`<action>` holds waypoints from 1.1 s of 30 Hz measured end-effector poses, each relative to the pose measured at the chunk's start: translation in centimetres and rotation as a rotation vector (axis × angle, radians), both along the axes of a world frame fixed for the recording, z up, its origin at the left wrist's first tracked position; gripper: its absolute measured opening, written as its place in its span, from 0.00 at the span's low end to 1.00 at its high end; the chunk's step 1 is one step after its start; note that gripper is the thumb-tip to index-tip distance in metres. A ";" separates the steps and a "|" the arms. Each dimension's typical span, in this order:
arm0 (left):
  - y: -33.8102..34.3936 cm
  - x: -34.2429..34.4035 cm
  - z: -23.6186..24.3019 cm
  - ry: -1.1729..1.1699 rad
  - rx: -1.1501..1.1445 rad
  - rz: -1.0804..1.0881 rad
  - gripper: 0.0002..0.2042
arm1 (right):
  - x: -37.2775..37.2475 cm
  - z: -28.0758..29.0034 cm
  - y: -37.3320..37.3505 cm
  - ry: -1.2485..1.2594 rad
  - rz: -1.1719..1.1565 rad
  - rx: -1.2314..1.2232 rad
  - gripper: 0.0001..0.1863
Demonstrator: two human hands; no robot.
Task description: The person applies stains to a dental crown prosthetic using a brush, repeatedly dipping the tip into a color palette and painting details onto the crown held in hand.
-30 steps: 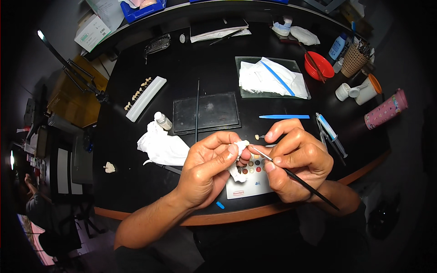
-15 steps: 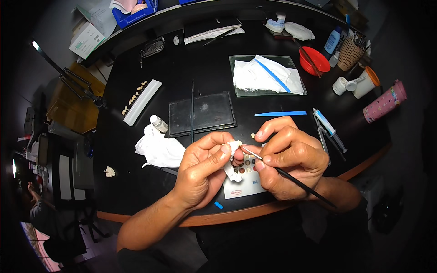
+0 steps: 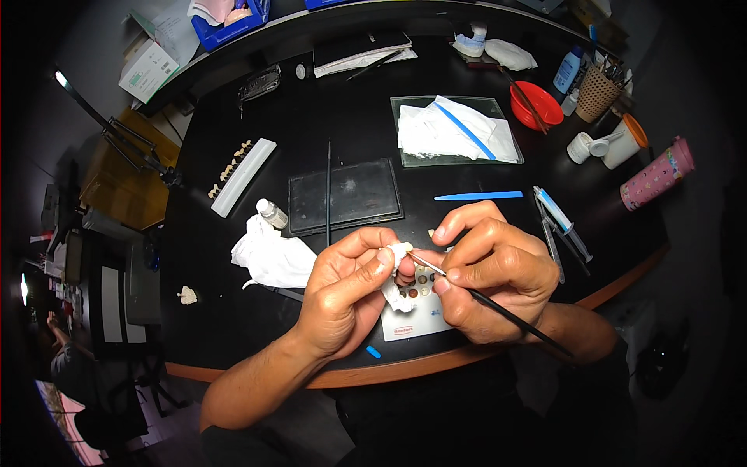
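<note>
Above the front of the table, my left hand [image 3: 338, 292] pinches a small cream tooth-like piece [image 3: 407, 247], with crumpled white tissue [image 3: 395, 296] around and below it. My right hand [image 3: 502, 268] is closed around a thin black-handled brush [image 3: 517, 317]. The brush tip meets the tooth-like piece, or lies very close to it. Under both hands is a white palette card [image 3: 405, 327] with round spots of several colours, partly hidden by my fingers. Another small cream piece [image 3: 432, 233] shows just beside the fingers of my right hand.
A black flat case [image 3: 350, 191] with a brush [image 3: 328, 179] across it lies beyond my hands. To the left are a white cloth [image 3: 268, 253], a small bottle [image 3: 271, 212] and a shade-tab strip [image 3: 243, 177]. A glass slab [image 3: 405, 148], red bowl [image 3: 533, 109] and pink tumbler [image 3: 657, 175] stand right.
My right hand and the brush have shifted very slightly left. My left hand keeps its hold on the tooth-like piece and tissue.
</note>
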State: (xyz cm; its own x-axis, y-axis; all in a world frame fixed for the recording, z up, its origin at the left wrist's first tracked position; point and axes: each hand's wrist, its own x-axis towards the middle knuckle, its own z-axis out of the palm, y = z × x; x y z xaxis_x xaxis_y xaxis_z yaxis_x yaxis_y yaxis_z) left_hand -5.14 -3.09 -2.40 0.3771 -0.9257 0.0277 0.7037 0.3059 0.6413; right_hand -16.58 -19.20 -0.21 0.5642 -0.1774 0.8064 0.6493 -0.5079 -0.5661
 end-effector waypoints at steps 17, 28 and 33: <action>-0.1 0.2 -0.6 0.055 -0.031 -0.097 0.09 | -0.2 -0.2 -0.1 -0.029 0.029 0.026 0.08; -0.2 0.2 -0.5 0.035 -0.024 -0.086 0.09 | -0.2 0.0 0.1 -0.006 0.015 0.016 0.08; -0.2 0.1 -0.5 0.035 -0.018 -0.082 0.09 | -0.2 -0.1 0.0 -0.008 0.016 0.014 0.08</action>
